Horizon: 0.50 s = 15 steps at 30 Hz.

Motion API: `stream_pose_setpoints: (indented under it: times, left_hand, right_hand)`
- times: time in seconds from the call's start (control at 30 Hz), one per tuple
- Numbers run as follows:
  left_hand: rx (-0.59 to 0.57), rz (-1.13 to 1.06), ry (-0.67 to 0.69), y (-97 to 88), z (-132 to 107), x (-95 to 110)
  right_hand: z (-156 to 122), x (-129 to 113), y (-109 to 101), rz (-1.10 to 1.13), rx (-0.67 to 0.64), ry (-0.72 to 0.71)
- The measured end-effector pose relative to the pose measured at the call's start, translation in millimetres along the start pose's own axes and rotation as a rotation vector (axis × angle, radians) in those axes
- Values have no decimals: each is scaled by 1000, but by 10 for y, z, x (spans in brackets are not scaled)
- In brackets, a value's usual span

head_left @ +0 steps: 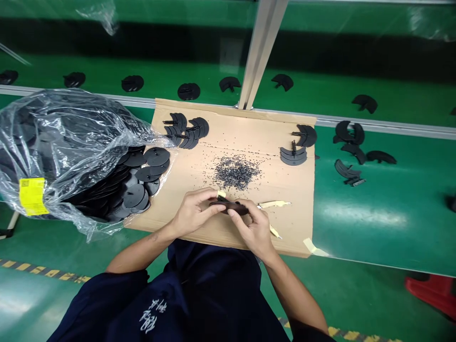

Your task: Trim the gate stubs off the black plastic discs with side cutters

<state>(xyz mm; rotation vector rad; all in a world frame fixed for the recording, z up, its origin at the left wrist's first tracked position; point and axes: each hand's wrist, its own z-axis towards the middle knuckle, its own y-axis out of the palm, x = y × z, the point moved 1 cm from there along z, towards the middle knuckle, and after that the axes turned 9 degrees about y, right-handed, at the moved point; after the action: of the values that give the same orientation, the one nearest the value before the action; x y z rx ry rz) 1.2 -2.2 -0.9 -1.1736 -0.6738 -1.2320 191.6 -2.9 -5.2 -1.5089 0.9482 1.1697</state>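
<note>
Between both hands is a dark, curved plastic part [233, 207], tilted edge-on above the cardboard sheet [185, 190]. My left hand [194, 211] pinches its left end, and a bit of yellow tape or wrap shows at a fingertip. My right hand [254, 225] grips the right end with thumb and fingers. A yellow-handled tool [275, 204] lies on the cardboard just beyond my right hand, and another yellow-tipped piece [275, 232] pokes out beside that hand. A pile of small black bits [237, 172] is spread in front of my hands.
On the left, a clear plastic bag [71, 137] spills black round discs [135, 194]. Black fan-shaped parts [188, 130] sit at the cardboard's back left, others [294, 156] at its right. More parts [351, 133] lie on the green table. A metal post [261, 52] rises behind.
</note>
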Motion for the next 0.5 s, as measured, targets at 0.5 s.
stream_pose_setpoints:
  times: [0.5]
  left_hand:
    - [-116,143,438,-29,117,182]
  right_hand:
    - [-31,-28,-72,-52,-77,-207]
